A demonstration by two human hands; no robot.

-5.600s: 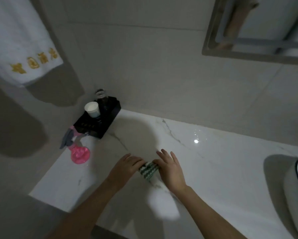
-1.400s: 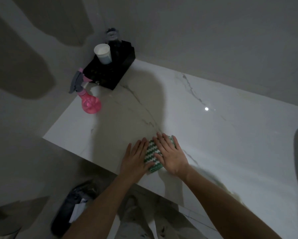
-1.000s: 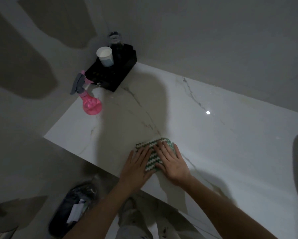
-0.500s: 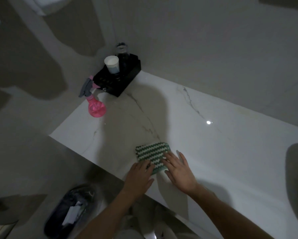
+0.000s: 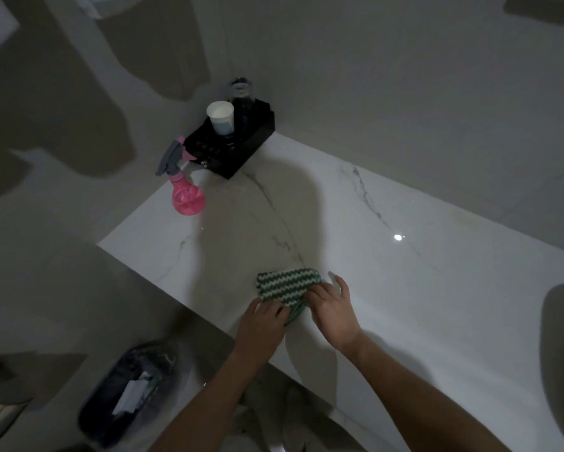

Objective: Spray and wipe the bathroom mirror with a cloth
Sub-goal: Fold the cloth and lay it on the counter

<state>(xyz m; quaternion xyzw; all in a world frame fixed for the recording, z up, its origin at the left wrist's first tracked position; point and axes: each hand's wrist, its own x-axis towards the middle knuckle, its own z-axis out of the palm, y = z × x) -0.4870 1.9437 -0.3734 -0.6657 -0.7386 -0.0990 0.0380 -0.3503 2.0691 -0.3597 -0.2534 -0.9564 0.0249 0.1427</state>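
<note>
Bin (image 5: 129, 391) sits low on the floor at the far left, dark, with something white inside it. Up from there, a pink spray bottle (image 5: 186, 190) with a gray top stands on the white desk (image 5: 420, 272), near its left end. Just beside the bottle is a black tray (image 5: 238, 151) in the back corner by the wall. A white cup (image 5: 221, 117) stands on the tray, and a clear glass (image 5: 240, 93) stands behind the cup.

Nearer to me, by the front edge of the desk, lies the green and white cloth (image 5: 285, 285). It is folded small and lies flat on the desk, well apart from the spray bottle. My left hand (image 5: 264, 324) is at the near edge of the cloth, with my fingers curled on that edge. My right hand (image 5: 334, 313) is at the right side of the cloth, and its fingers are bent and pinch the cloth there. The two hands are close together, with the cloth between them.

At the far right, a dark round shadow lies on the desk.
</note>
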